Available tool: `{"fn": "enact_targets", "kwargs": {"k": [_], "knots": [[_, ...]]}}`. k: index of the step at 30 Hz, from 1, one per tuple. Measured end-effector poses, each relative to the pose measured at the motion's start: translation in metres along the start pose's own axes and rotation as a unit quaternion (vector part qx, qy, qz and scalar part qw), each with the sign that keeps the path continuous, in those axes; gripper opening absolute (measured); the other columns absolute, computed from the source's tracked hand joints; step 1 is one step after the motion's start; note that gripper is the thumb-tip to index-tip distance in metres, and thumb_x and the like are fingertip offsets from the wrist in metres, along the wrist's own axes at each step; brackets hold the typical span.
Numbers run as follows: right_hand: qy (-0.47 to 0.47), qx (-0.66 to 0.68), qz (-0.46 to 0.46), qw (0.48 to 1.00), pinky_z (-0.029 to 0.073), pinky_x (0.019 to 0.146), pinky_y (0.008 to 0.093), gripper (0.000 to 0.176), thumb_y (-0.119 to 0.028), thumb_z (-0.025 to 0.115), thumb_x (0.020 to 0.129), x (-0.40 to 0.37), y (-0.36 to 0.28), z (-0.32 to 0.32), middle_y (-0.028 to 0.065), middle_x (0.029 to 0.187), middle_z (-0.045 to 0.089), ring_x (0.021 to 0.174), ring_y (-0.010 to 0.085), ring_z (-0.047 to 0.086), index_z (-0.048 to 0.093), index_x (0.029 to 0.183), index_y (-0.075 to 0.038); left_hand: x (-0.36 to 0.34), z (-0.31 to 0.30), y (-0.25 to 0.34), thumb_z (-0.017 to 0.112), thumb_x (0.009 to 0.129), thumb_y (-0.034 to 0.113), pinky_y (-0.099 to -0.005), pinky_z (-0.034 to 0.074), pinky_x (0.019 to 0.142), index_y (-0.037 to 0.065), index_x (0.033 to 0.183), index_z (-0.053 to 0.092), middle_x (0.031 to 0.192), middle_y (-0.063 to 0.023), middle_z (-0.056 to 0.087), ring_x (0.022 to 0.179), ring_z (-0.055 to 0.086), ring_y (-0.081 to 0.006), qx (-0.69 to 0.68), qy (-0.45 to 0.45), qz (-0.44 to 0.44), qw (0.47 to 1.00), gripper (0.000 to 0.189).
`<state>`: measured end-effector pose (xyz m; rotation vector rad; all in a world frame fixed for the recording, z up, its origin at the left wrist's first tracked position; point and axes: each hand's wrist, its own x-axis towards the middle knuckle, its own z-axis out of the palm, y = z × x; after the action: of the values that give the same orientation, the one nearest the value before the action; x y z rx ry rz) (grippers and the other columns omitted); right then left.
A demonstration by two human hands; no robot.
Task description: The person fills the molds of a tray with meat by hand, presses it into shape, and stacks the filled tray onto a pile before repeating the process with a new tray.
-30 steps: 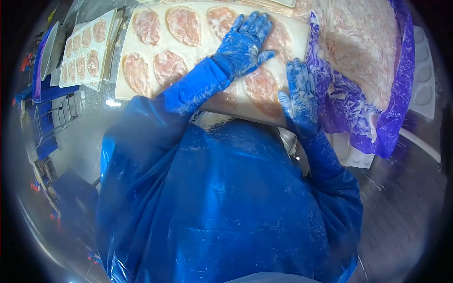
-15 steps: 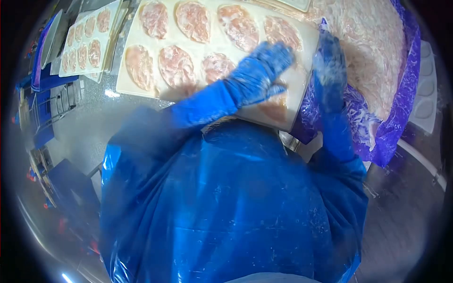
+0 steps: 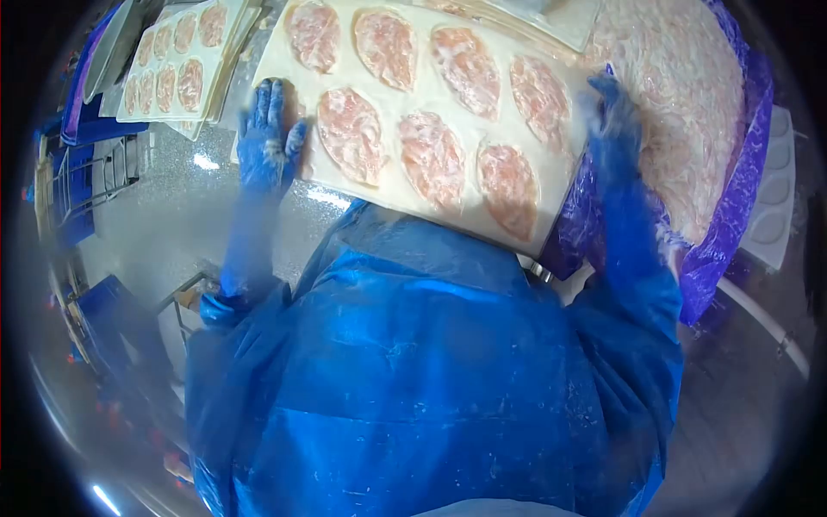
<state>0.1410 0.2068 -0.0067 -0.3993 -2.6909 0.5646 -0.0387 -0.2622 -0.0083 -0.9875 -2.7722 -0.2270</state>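
Note:
A white board with oval hollows [image 3: 558, 185] lies tilted in front of me, and flat pinkish portions of raw meat [image 3: 348, 138] fill several of its hollows. At its left edge is my left hand [image 3: 270, 142], in a blue glove, fingers stretched and thumb apart. The hollow beside that hand is partly hidden. My right hand [image 3: 613, 125], also gloved in blue, is at the board's right edge with its fingers apart and slightly bent. Just beyond it spreads a large mass of pale raw meat [image 3: 680, 95] on purple plastic sheeting [image 3: 754, 164].
To the far left stands a stack of similar filled white boards [image 3: 164, 73]. Another white board [image 3: 568, 21] sits at the top edge. On the right, a white board with unfilled hollows [image 3: 771, 207] lies past the purple sheeting. The wet metal table [image 3: 172, 198] shows at left.
My left hand has moved from over the board's right part to its left edge, uncovering the filled hollows. The board appears shifted slightly right and turned. My right hand stays near the right edge.

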Motion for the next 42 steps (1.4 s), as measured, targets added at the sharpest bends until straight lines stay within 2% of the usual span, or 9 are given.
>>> {"fn": "enact_targets", "kwargs": {"k": [7,13,23,29,38,39,40,41,42], "knots": [[0.041,-0.119,-0.128,0.984,0.032,0.114,0.0541,0.062,-0.033,0.061,0.095,0.001,-0.064,0.052,0.0199,0.153,0.041,0.141,0.0374,0.038,0.043,0.151,-0.013,-0.021,0.003,-0.016,0.050,0.102,0.041,-0.0507,0.023,0.120,0.009,0.156,0.032,0.159,-0.0204,0.034,0.147,0.033,-0.0347,-0.052,0.137,-0.088,0.985,0.065],[0.091,-0.137,-0.111,0.980,0.044,0.104,0.0419,0.039,-0.022,0.067,0.094,0.016,0.011,0.017,0.0139,0.130,0.062,0.127,0.0330,0.055,0.061,0.131,-0.012,-0.023,-0.002,-0.036,0.057,0.101,0.019,-0.0373,0.044,0.109,0.008,0.150,0.044,0.141,-0.0195,0.057,0.130,0.055,-0.0296,-0.317,0.089,-0.182,0.926,0.052],[0.089,-0.225,-0.160,0.957,0.052,0.088,0.0435,0.018,-0.025,0.063,0.096,0.033,0.027,0.031,0.0141,0.102,0.069,0.101,0.0355,0.065,0.068,0.105,-0.010,-0.027,0.001,-0.027,0.060,0.095,0.019,-0.0419,0.048,0.103,0.000,0.148,0.041,0.133,-0.0249,0.058,0.118,0.060,-0.0388,-0.171,0.128,-0.133,0.968,0.059],[-0.031,-0.232,-0.083,0.969,0.053,0.076,0.0473,0.025,-0.033,0.058,0.098,0.062,0.017,0.015,0.0155,0.097,0.070,0.085,0.0362,0.067,0.067,0.099,-0.010,-0.022,-0.034,0.060,0.060,0.093,0.052,-0.0563,0.004,0.122,0.007,0.158,0.026,0.164,-0.0195,0.020,0.154,0.009,-0.0377,-0.195,0.047,-0.091,0.976,0.087],[-0.119,-0.422,-0.256,0.862,0.052,0.070,0.0378,0.030,-0.035,0.048,0.104,0.099,0.072,0.003,0.0070,0.094,0.068,0.074,0.0249,0.064,0.065,0.098,-0.011,0.007,-0.007,0.018,0.050,0.100,0.048,-0.0528,0.009,0.124,0.014,0.157,0.031,0.162,-0.0186,0.027,0.152,0.017,-0.0371,-0.250,-0.014,0.044,0.967,0.069],[-0.206,-0.092,-0.016,0.974,0.051,0.070,0.0361,0.031,-0.036,0.045,0.106,0.106,0.062,-0.022,0.0044,0.094,0.065,0.075,0.0208,0.062,0.062,0.100,-0.010,0.009,-0.017,0.004,0.050,0.101,0.046,-0.0508,0.010,0.124,0.015,0.157,0.033,0.162,-0.0185,0.028,0.152,0.019,-0.0368,-0.346,0.036,-0.006,0.938,0.066],[-0.255,0.256,0.228,0.904,0.051,0.071,0.0344,0.033,-0.037,0.043,0.107,0.111,0.044,-0.059,0.0019,0.095,0.062,0.076,0.0166,0.059,0.060,0.103,-0.009,0.009,-0.028,-0.015,0.050,0.102,0.044,-0.0488,0.012,0.124,0.016,0.156,0.034,0.161,-0.0184,0.030,0.151,0.020,-0.0365,-0.437,0.082,-0.057,0.894,0.063],[-0.294,0.361,0.062,0.883,0.050,0.081,0.0348,0.040,-0.046,0.040,0.107,0.102,0.045,-0.085,-0.0004,0.094,0.057,0.085,0.0138,0.057,0.055,0.104,-0.009,0.005,-0.029,-0.039,0.051,0.103,0.041,-0.0462,0.017,0.123,0.015,0.154,0.038,0.158,-0.0183,0.035,0.149,0.026,-0.0346,-0.343,0.126,-0.092,0.926,0.059],[-0.354,0.609,0.198,0.681,0.048,0.097,0.0364,0.049,-0.050,0.039,0.106,0.095,0.021,-0.107,0.0069,0.112,0.063,0.106,0.0195,0.060,0.057,0.120,-0.006,0.001,-0.030,-0.058,0.052,0.103,0.038,-0.0437,0.022,0.122,0.014,0.152,0.043,0.156,-0.0182,0.041,0.147,0.032,-0.0326,-0.244,0.171,-0.125,0.946,0.055]]}}
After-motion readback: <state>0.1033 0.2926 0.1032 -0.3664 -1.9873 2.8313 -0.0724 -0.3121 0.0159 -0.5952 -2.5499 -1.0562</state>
